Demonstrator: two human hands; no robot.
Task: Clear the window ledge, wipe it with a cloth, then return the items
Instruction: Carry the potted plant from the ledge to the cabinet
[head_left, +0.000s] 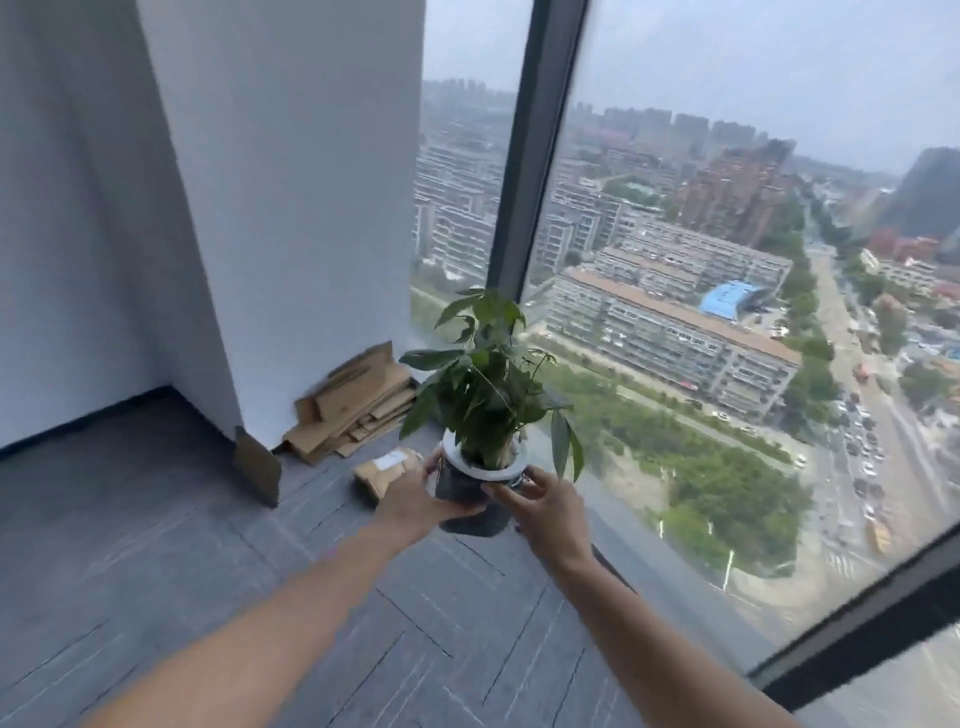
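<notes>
2 hands on the potted plant (483, 395): left hand (413, 501) and right hand (548, 506) each have a grip curled round its pot, just beside the window (675, 260). Flattened cardboard (358, 410) near the window too.

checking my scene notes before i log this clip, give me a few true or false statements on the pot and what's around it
1. The left hand and the right hand both hold the pot. True.
2. The pot's rim is red. False: it is white.
3. Flattened cardboard lies piled against the wall. True.
4. The brown parcel is held in the right hand. False: it lies on the floor, just beyond the left hand.
</notes>
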